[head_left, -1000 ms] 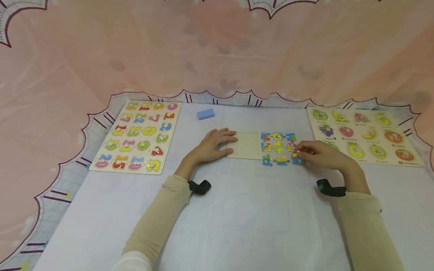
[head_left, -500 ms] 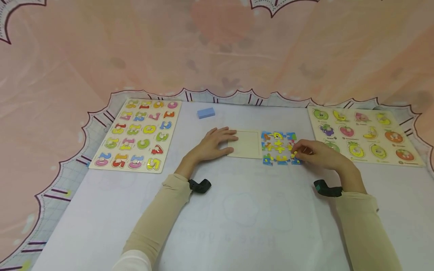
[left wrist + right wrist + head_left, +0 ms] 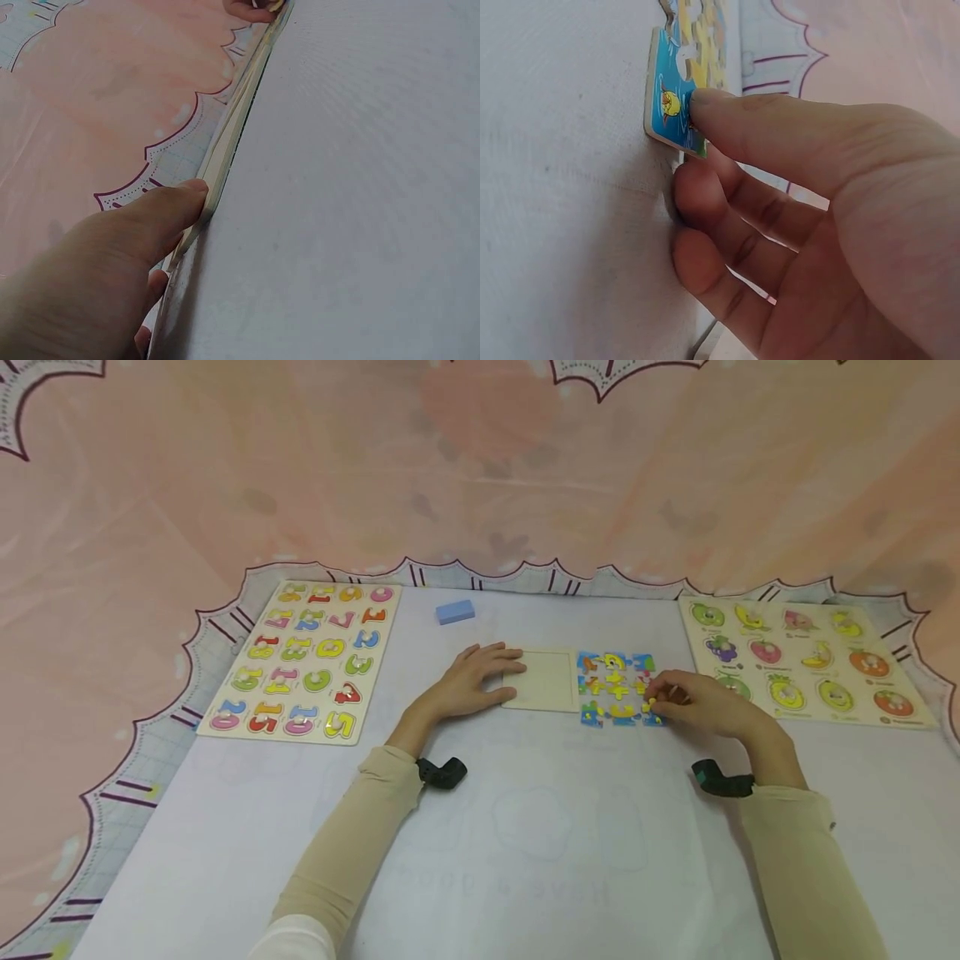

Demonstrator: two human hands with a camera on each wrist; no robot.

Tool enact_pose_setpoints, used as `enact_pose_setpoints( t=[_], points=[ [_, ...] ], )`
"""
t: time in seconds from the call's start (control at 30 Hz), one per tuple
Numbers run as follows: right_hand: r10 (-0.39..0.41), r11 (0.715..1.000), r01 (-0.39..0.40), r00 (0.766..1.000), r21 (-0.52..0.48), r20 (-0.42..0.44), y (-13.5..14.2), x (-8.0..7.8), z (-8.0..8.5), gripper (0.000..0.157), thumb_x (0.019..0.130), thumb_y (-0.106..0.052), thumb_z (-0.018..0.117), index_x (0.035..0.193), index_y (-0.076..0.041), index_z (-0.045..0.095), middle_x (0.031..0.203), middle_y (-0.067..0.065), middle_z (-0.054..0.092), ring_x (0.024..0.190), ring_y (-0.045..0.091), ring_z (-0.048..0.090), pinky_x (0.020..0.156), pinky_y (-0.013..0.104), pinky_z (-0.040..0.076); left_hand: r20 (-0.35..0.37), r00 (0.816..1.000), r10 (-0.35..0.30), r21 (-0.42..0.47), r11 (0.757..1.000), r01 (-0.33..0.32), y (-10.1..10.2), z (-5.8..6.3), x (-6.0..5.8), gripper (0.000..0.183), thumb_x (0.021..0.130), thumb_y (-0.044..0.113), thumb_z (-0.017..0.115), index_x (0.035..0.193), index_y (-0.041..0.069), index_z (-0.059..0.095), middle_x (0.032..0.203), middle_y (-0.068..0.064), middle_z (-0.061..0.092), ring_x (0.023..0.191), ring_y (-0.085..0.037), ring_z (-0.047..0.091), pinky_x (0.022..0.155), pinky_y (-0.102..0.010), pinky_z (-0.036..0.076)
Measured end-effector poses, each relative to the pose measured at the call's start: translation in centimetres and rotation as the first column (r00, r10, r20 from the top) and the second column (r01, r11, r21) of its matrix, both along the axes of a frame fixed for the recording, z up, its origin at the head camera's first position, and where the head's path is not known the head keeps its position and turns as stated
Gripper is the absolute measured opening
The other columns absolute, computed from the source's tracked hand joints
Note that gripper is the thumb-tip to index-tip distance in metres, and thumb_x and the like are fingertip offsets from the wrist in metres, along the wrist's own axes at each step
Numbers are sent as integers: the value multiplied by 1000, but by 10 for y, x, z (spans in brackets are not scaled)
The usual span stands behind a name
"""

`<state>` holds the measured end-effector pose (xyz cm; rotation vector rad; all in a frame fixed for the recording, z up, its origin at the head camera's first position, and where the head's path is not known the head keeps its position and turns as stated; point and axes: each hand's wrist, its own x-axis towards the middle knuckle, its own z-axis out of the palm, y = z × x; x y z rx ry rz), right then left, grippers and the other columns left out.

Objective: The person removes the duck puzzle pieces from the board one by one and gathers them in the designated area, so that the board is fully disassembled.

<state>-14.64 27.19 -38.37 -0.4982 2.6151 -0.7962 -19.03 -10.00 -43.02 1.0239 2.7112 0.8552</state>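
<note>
My left hand (image 3: 472, 680) rests with fingers extended on the left side of a shallow wooden puzzle tray (image 3: 543, 681). In the left wrist view, its thumb lies on the edge of the tray (image 3: 225, 154). Just right of the tray, jigsaw pieces (image 3: 617, 685) lie in loose rows with gaps between them. My right hand (image 3: 708, 703) pinches a blue corner jigsaw piece (image 3: 667, 105) with a yellow chick picture at the near right of this group. Its thumb is on the piece's face, while the other fingers curl beside it; the index fingertip is mostly hidden.
A number puzzle board (image 3: 296, 664) lies at the left of the white table (image 3: 525, 843). A fruit puzzle board (image 3: 810, 660) lies at the right, close behind my right hand. Toward the back sits a blue block (image 3: 455, 612). A patterned pink cloth (image 3: 480, 485) hangs behind.
My right hand has shifted slightly left with the corner piece, toward the other jigsaw pieces. My left hand has stayed in place on the tray.
</note>
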Motion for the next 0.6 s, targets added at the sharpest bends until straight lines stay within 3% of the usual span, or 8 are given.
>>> enact_pose_setpoints(
  t=[0.6],
  points=[
    [1,1000,-1,1000,-25,-1,0,-2,-8,18,93,-20,60,108,-11,58,90,4,56,84,19,49,70,23,42,-2,1000,-2,2,1000,2,0,-2,0,45,91,36,61,133,20,56,149,3,41,145,-19,22,119,-46,6]
  ],
)
